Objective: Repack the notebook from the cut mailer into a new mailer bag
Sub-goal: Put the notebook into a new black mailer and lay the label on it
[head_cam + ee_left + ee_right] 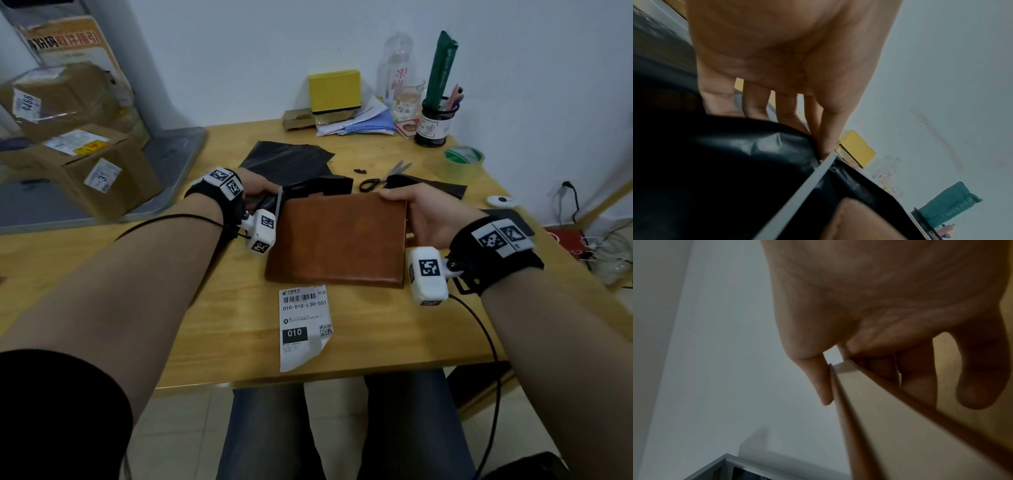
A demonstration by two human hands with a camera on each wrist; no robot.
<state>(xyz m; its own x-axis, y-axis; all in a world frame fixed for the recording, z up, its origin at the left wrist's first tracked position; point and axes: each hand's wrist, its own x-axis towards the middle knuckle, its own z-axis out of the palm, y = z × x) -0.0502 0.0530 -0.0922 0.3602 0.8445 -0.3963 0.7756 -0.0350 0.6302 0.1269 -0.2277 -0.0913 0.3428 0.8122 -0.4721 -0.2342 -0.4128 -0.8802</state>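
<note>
A brown leather notebook (337, 240) is held over the middle of the wooden table (212, 318). My right hand (397, 202) grips its far right corner, thumb on the cover and fingers underneath; the right wrist view shows the page edge (890, 418) between them. My left hand (265, 195) pinches a black mailer bag (318, 186) at its pale seal strip (279, 205), just left of the notebook's far left corner. In the left wrist view the black mailer bag (725, 162) covers my fingers, and the notebook's corner (855, 219) sits at the bag's edge.
Another flat black mailer (284, 159) lies behind, a black cut piece (435, 186) beside scissors (383, 180). A shipping label (303, 329) lies near the front edge. Green tape (464, 162), a pen holder (433, 123) and a yellow box (334, 90) stand at the back. Cardboard boxes (92, 171) sit left.
</note>
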